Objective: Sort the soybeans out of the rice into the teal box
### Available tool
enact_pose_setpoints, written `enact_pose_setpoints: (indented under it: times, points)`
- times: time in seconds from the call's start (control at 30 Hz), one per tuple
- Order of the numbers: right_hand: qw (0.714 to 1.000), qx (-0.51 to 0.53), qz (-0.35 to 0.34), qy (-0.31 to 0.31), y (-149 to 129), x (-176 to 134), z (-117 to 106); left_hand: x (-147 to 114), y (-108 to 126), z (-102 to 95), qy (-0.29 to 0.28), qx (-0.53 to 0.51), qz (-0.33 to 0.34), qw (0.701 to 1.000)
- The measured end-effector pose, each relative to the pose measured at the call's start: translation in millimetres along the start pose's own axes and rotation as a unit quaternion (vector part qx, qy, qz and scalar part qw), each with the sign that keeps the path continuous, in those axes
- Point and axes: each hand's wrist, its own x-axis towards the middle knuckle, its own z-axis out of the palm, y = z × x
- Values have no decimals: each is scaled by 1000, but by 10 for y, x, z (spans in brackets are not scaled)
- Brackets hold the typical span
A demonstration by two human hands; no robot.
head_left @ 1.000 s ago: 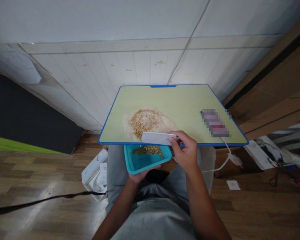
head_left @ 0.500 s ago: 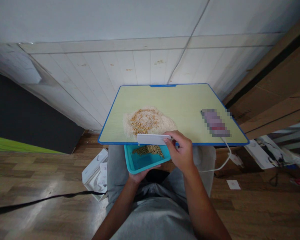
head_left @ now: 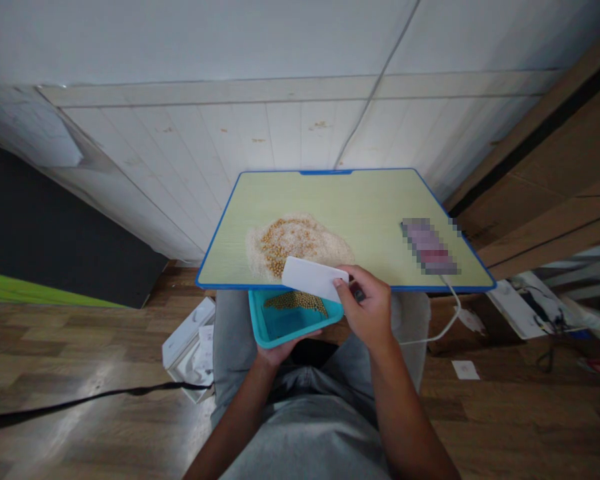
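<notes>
My left hand (head_left: 285, 348) supports a turquoise plastic container (head_left: 276, 341) from below, just under the table's near edge; most of its fingers are hidden. Yellowish beans (head_left: 300, 301), likely soybeans, lie along the container's far side. Between thumb and fingers, my right hand (head_left: 369, 303) pinches a flat white card (head_left: 313, 277), tilted above the container's far rim and the table edge. Behind the card, a mound of pale rice-like grains (head_left: 330, 245) with more beans (head_left: 276, 252) mixed in spreads on the table.
The pale green folding table (head_left: 375, 200) has a blue rim. A blurred-out phone-like object (head_left: 430, 247) lies at its right, with a white cable (head_left: 455, 313) hanging down. An open white box (head_left: 193, 347) sits on the floor at left. Cardboard (head_left: 555, 173) stands at right.
My right hand has moved slightly right and toward me. The white card has tilted, its left end lifted and its broad face now showing more. The container stays nearly still.
</notes>
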Motion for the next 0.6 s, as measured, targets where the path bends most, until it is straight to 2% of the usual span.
enact_pose_setpoints:
  times: [0.23, 0.6]
  points:
    - [997, -14, 15, 68, 69, 11, -75, -5, 10, -8, -18, 6, 1, 1000]
    - [999, -14, -1, 33, 87, 9, -97, 3, 7, -23, -30, 19, 10, 999]
